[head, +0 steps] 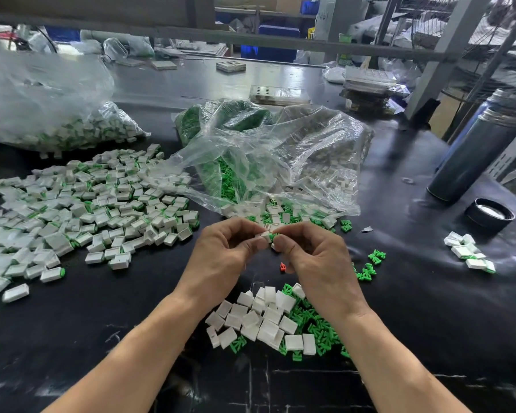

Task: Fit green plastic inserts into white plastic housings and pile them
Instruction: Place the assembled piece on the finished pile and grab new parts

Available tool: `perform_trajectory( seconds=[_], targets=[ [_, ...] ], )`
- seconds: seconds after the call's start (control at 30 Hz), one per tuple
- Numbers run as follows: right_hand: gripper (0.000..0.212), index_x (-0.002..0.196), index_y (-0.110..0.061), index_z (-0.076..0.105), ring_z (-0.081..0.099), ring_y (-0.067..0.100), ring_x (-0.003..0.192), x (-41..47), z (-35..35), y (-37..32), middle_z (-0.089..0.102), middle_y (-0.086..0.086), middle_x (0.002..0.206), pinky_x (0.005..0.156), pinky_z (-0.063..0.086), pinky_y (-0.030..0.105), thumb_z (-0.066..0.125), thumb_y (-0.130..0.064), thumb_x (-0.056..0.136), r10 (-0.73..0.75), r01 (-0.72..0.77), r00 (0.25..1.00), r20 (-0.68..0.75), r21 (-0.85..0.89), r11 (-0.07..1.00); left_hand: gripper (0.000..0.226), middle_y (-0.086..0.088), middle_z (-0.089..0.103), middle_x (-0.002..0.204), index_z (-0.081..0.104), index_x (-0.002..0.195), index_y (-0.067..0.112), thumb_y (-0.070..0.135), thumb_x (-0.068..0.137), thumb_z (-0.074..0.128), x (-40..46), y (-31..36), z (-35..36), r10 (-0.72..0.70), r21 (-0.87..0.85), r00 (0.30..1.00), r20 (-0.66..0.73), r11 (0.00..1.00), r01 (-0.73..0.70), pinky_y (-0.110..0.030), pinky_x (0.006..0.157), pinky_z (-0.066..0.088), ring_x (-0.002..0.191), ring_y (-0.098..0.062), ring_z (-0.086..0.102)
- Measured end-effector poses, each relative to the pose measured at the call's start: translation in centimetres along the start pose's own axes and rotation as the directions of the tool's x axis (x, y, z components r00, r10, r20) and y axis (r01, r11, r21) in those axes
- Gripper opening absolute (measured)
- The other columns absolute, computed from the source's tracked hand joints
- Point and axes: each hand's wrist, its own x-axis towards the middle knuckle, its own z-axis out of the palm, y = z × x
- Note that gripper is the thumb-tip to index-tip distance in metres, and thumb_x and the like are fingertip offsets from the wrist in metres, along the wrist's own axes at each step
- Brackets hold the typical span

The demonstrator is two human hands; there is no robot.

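A: While the small green plastic insert (273, 235) is being pressed in at an angle, what could be spoiled?

B: It could be jammed crooked or flicked onto the black table (102, 338), since only its edge is pinched.

A: Where is it held?

B: The small white plastic housing (265, 235) is clamped by the left hand (225, 248); the insert is nipped by the right hand (310, 257), just right of it, above the table.

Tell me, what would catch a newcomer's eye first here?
Probably the two hands, left hand and right hand, meeting mid-table over a white housing and green insert. Then the big spread of finished pieces at left, and the clear bags behind.
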Motion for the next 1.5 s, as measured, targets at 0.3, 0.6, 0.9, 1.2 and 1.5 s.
perform_trajectory(
  seconds=[0.3,0.6,0.9,1.2,1.5],
  targets=[
    [0.016,0.089,-0.029,0.074,0.068,0.009,0.08,-0.6,0.2,-0.4,0.074,-0.014,0.084,0.078,0.06,0.04,0.074,-0.014,0.094,-0.011,0.008,1.0,-0.029,-0.109,0.994,0.014,-0.003,0.069,0.065,0.078,0.082,0.009,-0.003,0.087,0.074,0.0,-0.3,0.1,-0.012,-0.034,0.999,-0.03,0.999,0.011,-0.018,0.054,0.053,0.056,-0.009,0.059],
    [0.018,0.085,-0.027,0.074,0.067,0.008,0.076,-0.9,0.5,-0.6,0.072,-0.013,0.081,0.072,0.06,0.038,0.074,-0.01,0.093,-0.01,0.001,0.999,-0.039,-0.206,0.979,0.02,0.006,0.074,0.079,0.078,0.081,0.013,-0.007,0.083,0.076,0.0,-0.7,0.3,0.076,0.169,0.995,-0.06,0.984,-0.065,-0.02,0.06,0.052,0.066,-0.004,0.065],
    [0.017,0.086,-0.022,0.077,0.066,0.006,0.079,-1.0,0.4,-1.2,0.073,-0.011,0.081,0.071,0.052,0.023,0.073,-0.006,0.091,-0.053,0.043,0.998,-0.023,-0.319,0.947,0.028,0.013,0.071,0.079,0.077,0.076,0.023,-0.004,0.081,0.079,0.0,-0.6,-0.1,0.113,0.256,0.993,-0.026,0.961,-0.103,-0.019,0.063,0.05,0.065,-0.001,0.064],
    [0.016,0.088,-0.018,0.079,0.065,0.008,0.078,-1.3,0.8,-1.5,0.073,-0.009,0.082,0.071,0.051,0.027,0.072,-0.004,0.089,-0.124,0.099,0.992,-0.03,-0.426,0.899,0.023,0.014,0.068,0.079,0.079,0.08,0.022,-0.001,0.081,0.08,0.0,-0.4,-0.3,0.173,0.408,0.985,0.011,0.898,-0.162,-0.017,0.066,0.046,0.068,-0.003,0.063],
    [0.013,0.088,-0.014,0.078,0.067,0.018,0.081,-1.5,1.2,-1.7,0.074,-0.002,0.085,0.077,0.053,0.036,0.071,-0.003,0.088,-0.185,0.132,0.982,-0.05,-0.521,0.843,0.016,0.015,0.068,0.082,0.08,0.086,0.018,0.002,0.084,0.079,-0.4,0.3,-0.2,0.224,0.521,0.974,0.033,0.828,-0.208,-0.016,0.073,0.05,0.079,-0.003,0.065]
  ],
)
